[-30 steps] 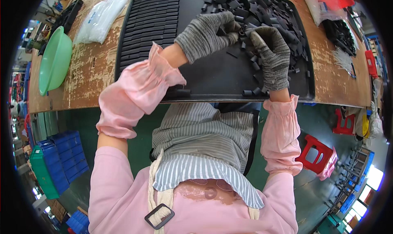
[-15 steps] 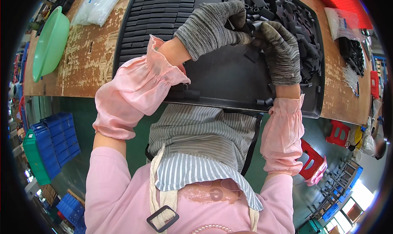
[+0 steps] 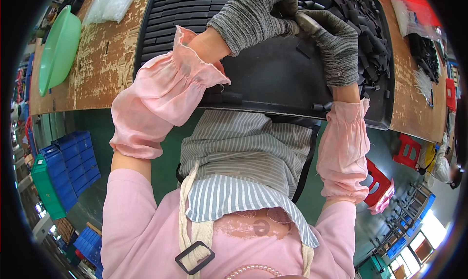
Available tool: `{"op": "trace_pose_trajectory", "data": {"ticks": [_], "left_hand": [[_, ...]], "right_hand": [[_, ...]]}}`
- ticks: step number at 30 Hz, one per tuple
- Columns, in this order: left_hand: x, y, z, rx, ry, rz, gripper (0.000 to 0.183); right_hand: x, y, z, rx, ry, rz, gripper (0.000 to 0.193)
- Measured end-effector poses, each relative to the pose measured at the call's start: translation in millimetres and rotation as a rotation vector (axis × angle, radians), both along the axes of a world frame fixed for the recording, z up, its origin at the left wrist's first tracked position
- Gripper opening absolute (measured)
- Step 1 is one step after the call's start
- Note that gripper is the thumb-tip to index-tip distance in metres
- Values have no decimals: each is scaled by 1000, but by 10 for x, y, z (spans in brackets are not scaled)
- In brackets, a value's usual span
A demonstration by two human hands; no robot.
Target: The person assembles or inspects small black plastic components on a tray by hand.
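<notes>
My left hand (image 3: 256,20) and my right hand (image 3: 336,47), both in grey knitted gloves, meet over a large black tray (image 3: 263,84). Their fingers are curled and their tips come together. Whatever lies between the fingertips is hidden by the gloves. Left of my hands, short black tubes (image 3: 178,23) lie side by side in neat columns. A heap of loose black tube pieces (image 3: 373,45) fills the tray's right side. One loose piece (image 3: 305,49) lies just below my fingertips, and small tube pieces (image 3: 319,107) rest near the front rim.
The tray sits on a worn wooden table (image 3: 107,59). A green basin (image 3: 61,49) and clear plastic bags (image 3: 109,6) are at the left. Black parts (image 3: 423,57) lie at the right. Red stools (image 3: 378,184) and blue crates (image 3: 73,167) stand on the floor.
The view has shifted, so the tray and table sit a little higher. My fingertips have drawn together, and the small piece visible between them before is now hidden.
</notes>
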State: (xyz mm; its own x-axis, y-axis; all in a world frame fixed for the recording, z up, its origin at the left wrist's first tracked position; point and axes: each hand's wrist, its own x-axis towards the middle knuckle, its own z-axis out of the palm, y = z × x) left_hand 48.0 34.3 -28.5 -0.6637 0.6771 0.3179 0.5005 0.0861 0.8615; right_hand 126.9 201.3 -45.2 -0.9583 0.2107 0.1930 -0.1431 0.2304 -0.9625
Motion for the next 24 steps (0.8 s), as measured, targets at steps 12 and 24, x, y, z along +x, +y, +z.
{"op": "trace_pose_trajectory", "data": {"ticks": [12, 24], "left_hand": [[314, -690, 103, -413, 539, -65, 21], [664, -1043, -47, -516, 623, -152, 19]], "right_hand": [[313, 98, 49, 1077, 342, -29, 23], [202, 33, -98, 1752, 93, 131, 18]]}}
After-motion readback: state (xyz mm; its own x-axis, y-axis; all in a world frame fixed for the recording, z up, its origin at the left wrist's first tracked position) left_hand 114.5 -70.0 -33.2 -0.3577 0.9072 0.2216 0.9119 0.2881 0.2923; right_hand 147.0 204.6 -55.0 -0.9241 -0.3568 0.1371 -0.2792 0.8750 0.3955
